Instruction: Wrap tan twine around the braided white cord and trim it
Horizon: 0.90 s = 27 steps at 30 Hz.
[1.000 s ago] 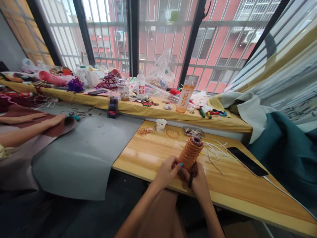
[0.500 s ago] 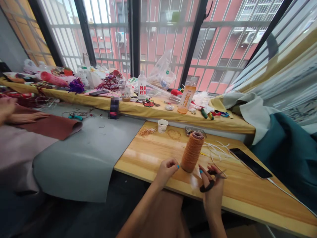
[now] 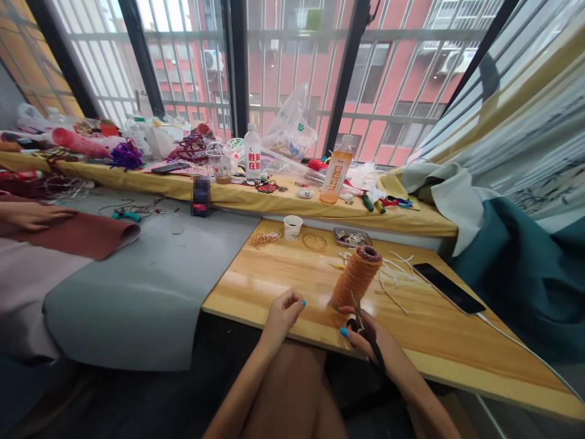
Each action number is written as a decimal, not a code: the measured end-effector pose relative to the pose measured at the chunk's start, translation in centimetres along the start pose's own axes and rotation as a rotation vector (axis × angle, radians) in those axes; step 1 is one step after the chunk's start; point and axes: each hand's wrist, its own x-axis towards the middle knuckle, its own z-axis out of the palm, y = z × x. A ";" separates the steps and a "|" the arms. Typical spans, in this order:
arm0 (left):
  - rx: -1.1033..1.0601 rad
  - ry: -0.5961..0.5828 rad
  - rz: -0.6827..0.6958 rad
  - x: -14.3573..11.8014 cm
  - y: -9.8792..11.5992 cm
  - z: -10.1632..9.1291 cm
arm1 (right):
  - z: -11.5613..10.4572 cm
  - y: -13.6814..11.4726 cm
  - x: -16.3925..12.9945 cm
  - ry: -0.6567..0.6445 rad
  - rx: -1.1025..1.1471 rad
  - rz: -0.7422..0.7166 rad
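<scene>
My right hand has its fingers around a pair of black-handled scissors, whose blades point up in front of the spool. The spool of orange cord leans to the right on the wooden table, just beyond my right fingertips. To the left of it, my left hand is closed in a pinch above the table's front edge. Whatever sits between those fingers, if anything, is too fine to make out. A loose coil of thin orange cord lies farther back.
A paper cup, a bundle of cut cords and a clear tray of small parts stand along the back. White strips and a phone on a cable lie right. Another person's hand rests on brown sheet material.
My right hand has turned the scissors from pointing right to pointing up and brought them close to the spool. The spool now tilts more to the right. My left hand stays pinched.
</scene>
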 end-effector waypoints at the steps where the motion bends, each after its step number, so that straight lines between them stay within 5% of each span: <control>1: 0.011 0.029 0.002 -0.3 0.1 -0.2 | -0.2 -0.5 0.1 -0.050 -0.002 0.034; 6: 0.010 0.074 0.016 -1.8 0.0 -1.5 | -1.3 -2.5 -0.6 -0.341 0.027 0.196; 13: 0.047 0.143 0.050 -3.2 0.3 -3.6 | -2.1 -3.2 -0.4 -0.492 0.066 0.301; 22: 0.104 0.149 -0.005 -4.6 1.6 -4.3 | 0.5 -2.6 3.1 -0.353 0.333 0.437; 27: 0.097 0.182 0.016 -4.8 2.0 -4.7 | -0.4 -3.5 1.7 -0.324 0.263 0.480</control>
